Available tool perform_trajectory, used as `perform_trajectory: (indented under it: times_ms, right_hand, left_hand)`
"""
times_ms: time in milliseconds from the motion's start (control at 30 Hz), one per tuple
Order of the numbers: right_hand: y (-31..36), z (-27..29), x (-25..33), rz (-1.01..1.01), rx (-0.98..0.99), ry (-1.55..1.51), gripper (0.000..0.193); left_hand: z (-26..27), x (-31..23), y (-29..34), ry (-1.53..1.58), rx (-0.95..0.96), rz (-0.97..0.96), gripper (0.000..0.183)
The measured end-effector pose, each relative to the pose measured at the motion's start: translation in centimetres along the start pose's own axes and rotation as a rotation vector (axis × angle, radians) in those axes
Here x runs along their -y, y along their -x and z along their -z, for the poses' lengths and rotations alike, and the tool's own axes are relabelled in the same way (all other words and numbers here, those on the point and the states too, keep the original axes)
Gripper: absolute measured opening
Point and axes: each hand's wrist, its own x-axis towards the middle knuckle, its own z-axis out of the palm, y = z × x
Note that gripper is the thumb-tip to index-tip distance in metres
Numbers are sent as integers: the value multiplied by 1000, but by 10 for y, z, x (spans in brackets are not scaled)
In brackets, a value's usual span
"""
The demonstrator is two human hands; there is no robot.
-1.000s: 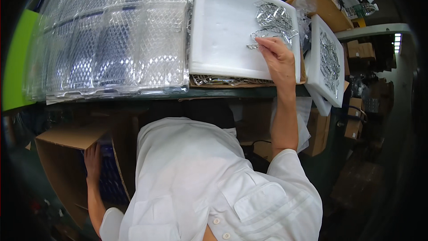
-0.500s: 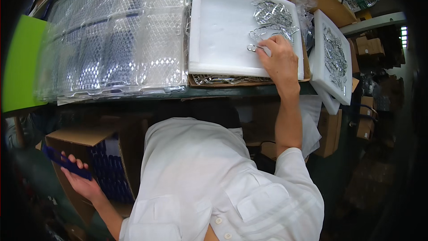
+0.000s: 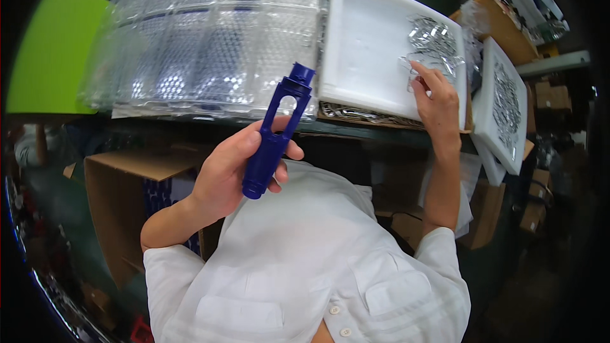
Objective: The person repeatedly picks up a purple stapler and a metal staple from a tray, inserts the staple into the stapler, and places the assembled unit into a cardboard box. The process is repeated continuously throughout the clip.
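Observation:
My left hand (image 3: 222, 168) is wrapped round a dark blue plastic handle (image 3: 265, 160). The handle is tilted, its forked, slotted end up and to the right, in front of the clear plastic trays. Over the white foam tray (image 3: 362, 44), my right hand (image 3: 437, 96) has thumb and forefinger drawn together on a small shiny metal clip (image 3: 411, 81); its exact shape is hard to make out. A pile of similar metal clips (image 3: 435, 37) lies just beyond those fingers, at the tray's right side.
Clear compartmented plastic trays (image 3: 210, 44) cover the bench at left, next to a green panel (image 3: 54, 51). More metal pieces (image 3: 362, 113) show in a carton under the foam tray. A second foam tray (image 3: 490, 98) leans at right. An open carton (image 3: 108, 203) holds blue parts below left.
My left hand has brought the blue handle up from beside the lower-left carton to the middle, before the bench edge. My right hand stays by the clip pile, while the whole view has shifted.

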Motion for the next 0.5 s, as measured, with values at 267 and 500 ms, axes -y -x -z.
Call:
perform_trajectory:
  times_ms: [267, 500]
  right_hand:
    - [37, 31, 101, -261, 2, -1193, 24]
    - [39, 12, 127, -13, -5, -417, 20]
  left_hand:
    - [-23, 27, -39, -54, 61, 89, 62]
    - [-38, 37, -45, -216, 46, 107, 50]
